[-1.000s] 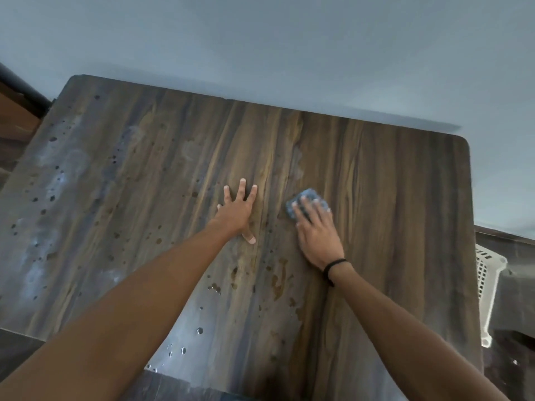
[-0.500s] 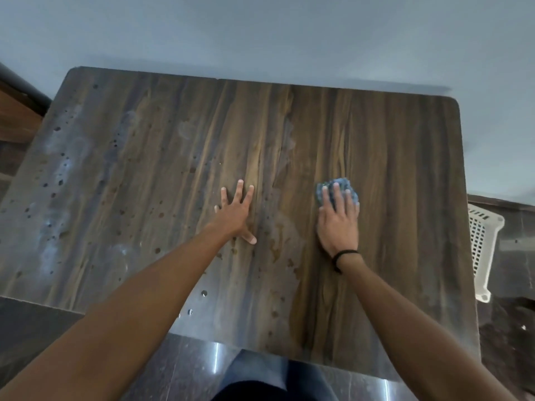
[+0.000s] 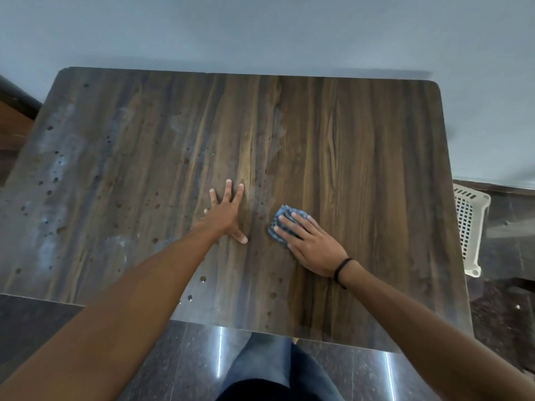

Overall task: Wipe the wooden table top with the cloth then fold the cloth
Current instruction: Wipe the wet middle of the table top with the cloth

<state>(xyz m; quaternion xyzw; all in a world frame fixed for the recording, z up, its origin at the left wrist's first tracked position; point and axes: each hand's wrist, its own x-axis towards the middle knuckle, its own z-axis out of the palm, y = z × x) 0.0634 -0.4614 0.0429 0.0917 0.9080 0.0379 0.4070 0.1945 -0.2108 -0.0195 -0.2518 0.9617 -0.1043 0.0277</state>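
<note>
Blue cloth (image 3: 282,215) lies on the desk (image 3: 362,169) under the flat right hand (image 3: 314,247), left hand (image 3: 225,217) splayed; left-side spots (image 3: 55,180) and folding await.

The right grip (image 3: 312,247) presses a bunched blue cloth (image 3: 282,212) on the wooden bench (image 3: 376,169), midway between its side edges; the left grip (image 3: 224,217) rests flat, fingers spread, just beside.

— Where does the cloth (image 3: 282,215) lie?
— On the worktop (image 3: 362,140), near its middle, partly under the right grip (image 3: 312,246). The left grip (image 3: 224,214) rests flat on the worktop just to the cloth's left.
— And around the worktop?
— A wall (image 3: 260,33) stands behind its far edge, and a basket (image 3: 469,227) stands off its right side.
</note>
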